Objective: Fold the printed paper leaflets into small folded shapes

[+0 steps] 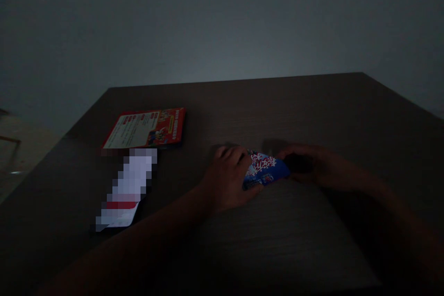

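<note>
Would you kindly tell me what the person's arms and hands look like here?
The left forearm and right forearm are bare as far as the picture shows, with no sleeves or cuffs. The left hand and right hand wear no gloves. No watch, bracelet or ring shows, though the light is too dim to rule out small ones.

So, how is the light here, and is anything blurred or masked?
Head view: very dim overall, forearms nearly black; the blue packet between left hand and right hand shows best; the paper left of them is pixelated; the red leaflet shows colour.
</note>
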The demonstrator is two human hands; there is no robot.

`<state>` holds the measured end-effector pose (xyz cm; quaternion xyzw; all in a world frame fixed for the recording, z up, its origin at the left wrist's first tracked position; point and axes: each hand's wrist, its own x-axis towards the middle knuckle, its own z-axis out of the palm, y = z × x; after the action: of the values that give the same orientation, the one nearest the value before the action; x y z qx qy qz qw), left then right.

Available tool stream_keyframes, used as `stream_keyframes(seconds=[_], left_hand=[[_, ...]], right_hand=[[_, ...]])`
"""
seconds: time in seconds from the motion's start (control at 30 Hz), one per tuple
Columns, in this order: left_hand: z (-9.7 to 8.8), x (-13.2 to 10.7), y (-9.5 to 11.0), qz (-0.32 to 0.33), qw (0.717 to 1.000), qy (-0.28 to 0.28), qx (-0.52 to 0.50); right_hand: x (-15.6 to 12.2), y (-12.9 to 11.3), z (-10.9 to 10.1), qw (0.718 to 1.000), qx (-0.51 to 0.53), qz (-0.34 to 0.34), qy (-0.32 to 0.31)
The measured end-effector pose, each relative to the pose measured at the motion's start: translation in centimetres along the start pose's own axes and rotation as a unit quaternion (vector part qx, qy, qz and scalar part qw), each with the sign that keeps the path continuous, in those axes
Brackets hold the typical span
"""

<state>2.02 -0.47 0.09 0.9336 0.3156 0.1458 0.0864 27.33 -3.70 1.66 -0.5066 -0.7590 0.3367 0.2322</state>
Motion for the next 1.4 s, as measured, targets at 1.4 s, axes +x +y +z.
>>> stream_keyframes(seconds=[1.4], left_hand=[[-0.2,0.1,0.5,0.003,1.000,0.025,0.000]], right_hand=[[0.9,-0.5,2.0,0.982,-0.139,-0.127,0.032]])
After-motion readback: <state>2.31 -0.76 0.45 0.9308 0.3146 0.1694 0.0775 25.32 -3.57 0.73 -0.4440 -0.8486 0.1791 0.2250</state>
